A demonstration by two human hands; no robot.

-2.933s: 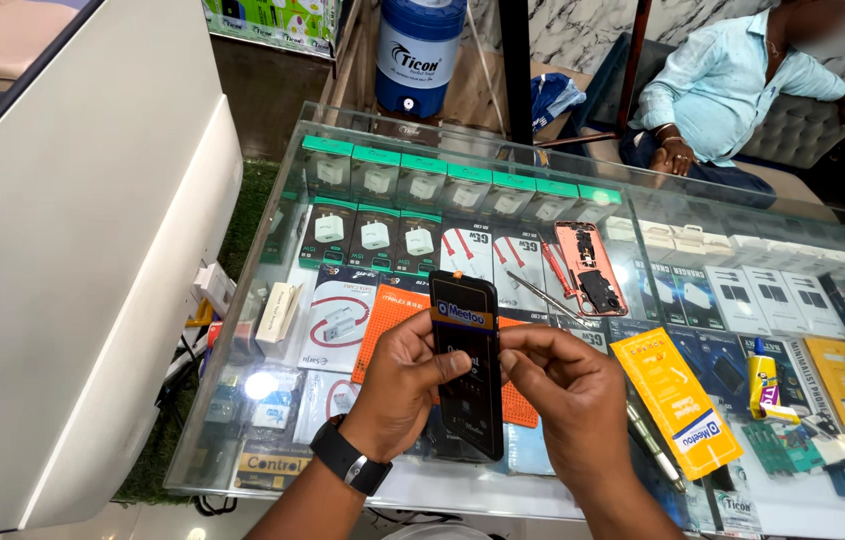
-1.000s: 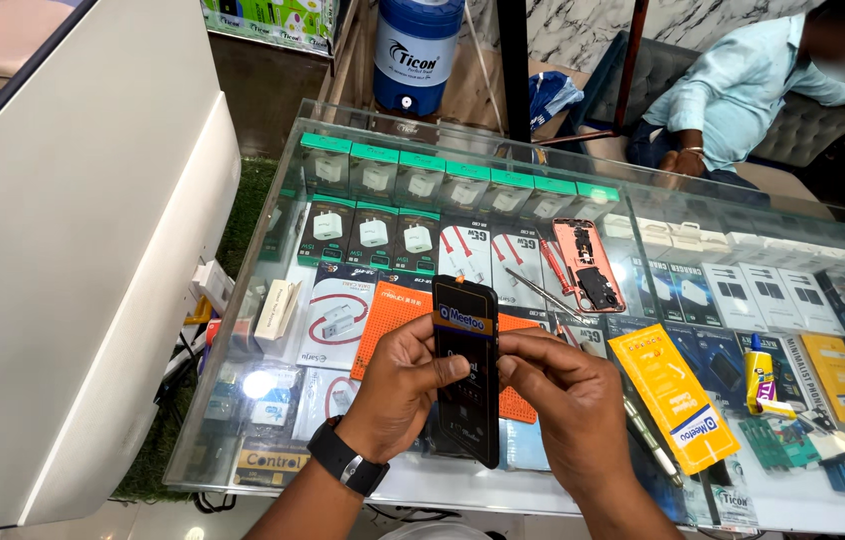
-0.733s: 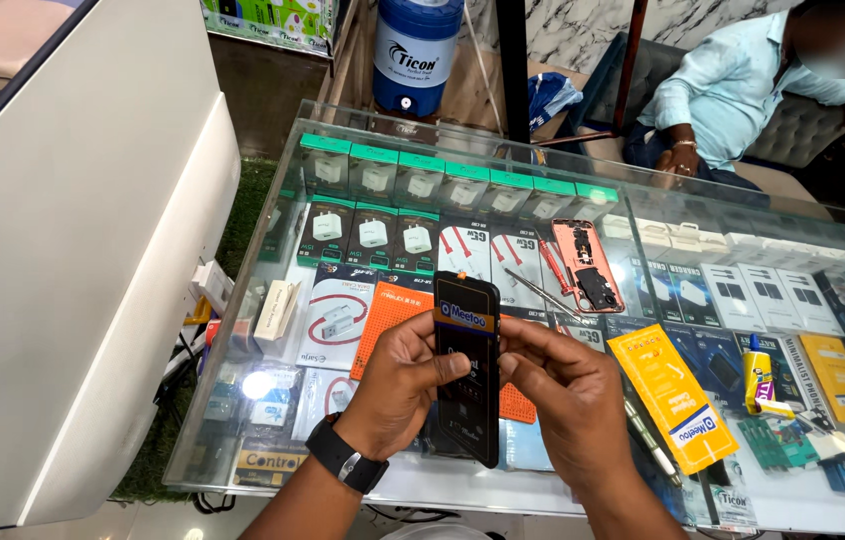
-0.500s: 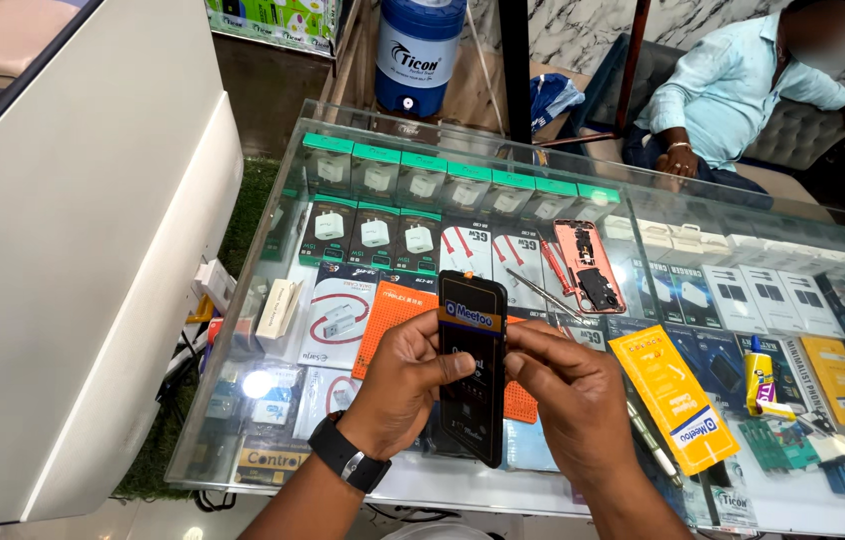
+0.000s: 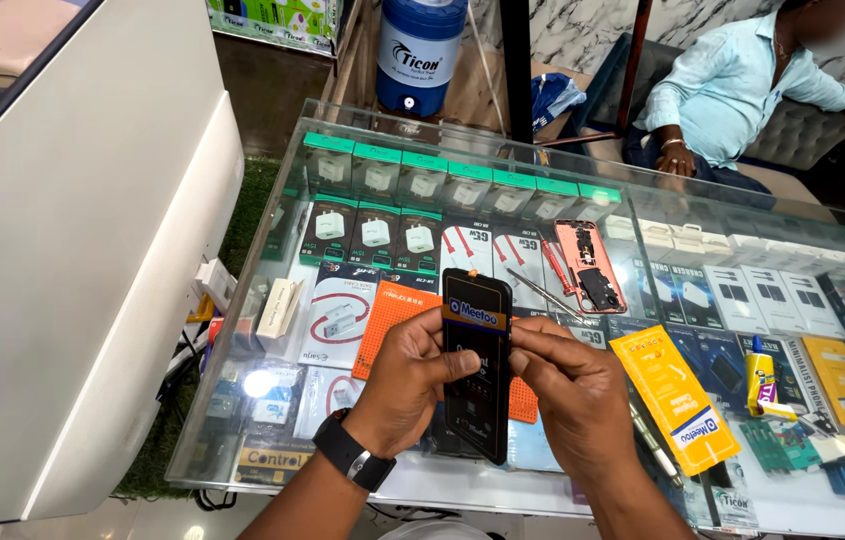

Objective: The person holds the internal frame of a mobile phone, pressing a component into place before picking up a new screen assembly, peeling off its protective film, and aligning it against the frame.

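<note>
Left hand [image 5: 413,385] grips the black phone screen [image 5: 476,365] by its left edge, fingers curled round, thumb across the front. Right hand [image 5: 568,395] pinches the screen's right edge, thumb and forefinger closed. Screen is held upright just above the glass counter [image 5: 273,260], near edge. Pink phone frame [image 5: 590,265] lies farther back, to the right.

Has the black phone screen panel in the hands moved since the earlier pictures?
Hardly. The black phone screen panel stays above the orange mat, shifted only very slightly right; both hands keep holding it.
</note>
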